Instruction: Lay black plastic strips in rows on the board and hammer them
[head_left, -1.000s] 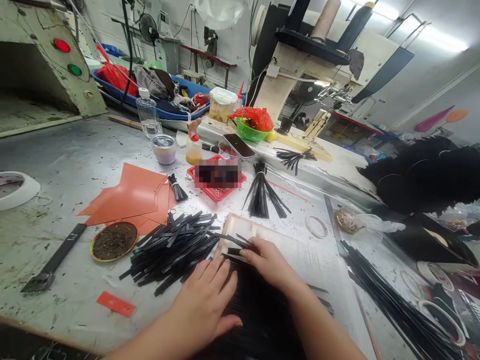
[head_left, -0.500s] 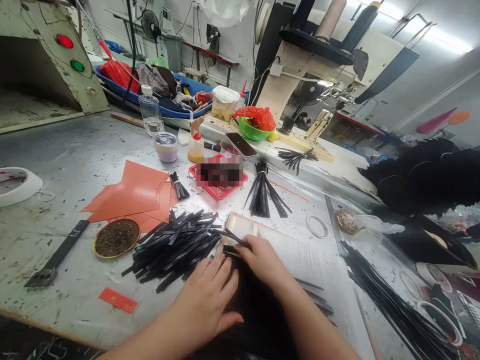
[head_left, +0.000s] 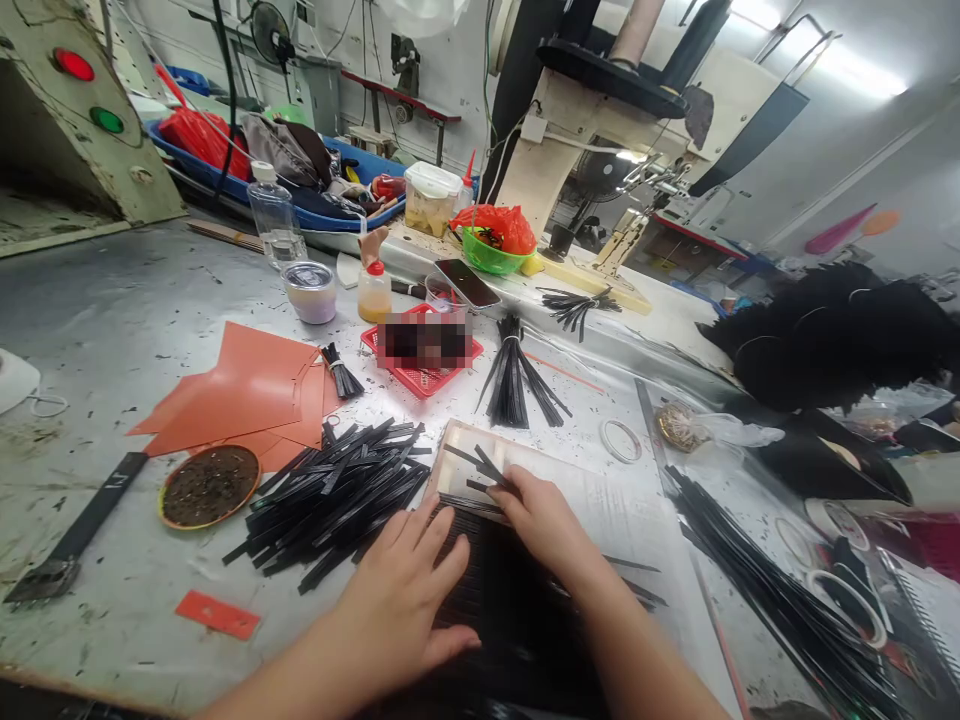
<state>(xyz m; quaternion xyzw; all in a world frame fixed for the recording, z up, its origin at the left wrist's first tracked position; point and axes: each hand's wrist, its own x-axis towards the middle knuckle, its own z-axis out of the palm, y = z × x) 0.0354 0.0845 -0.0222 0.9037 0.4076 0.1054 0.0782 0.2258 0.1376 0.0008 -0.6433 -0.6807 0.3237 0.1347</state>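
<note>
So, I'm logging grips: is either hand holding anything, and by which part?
No clear grip. The left hand lies flat on the laid-out black strips; the right hand fingers the near ends of loose strips.

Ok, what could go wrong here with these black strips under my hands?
The left hand lies flat on the lined-up row of strips; a sideways slip could push them askew. The right hand works at a few crossed strips at the row's far end, which might snag and drag neighbours. The loose pile lies close beside the board, so strays could slide into the row.
</note>
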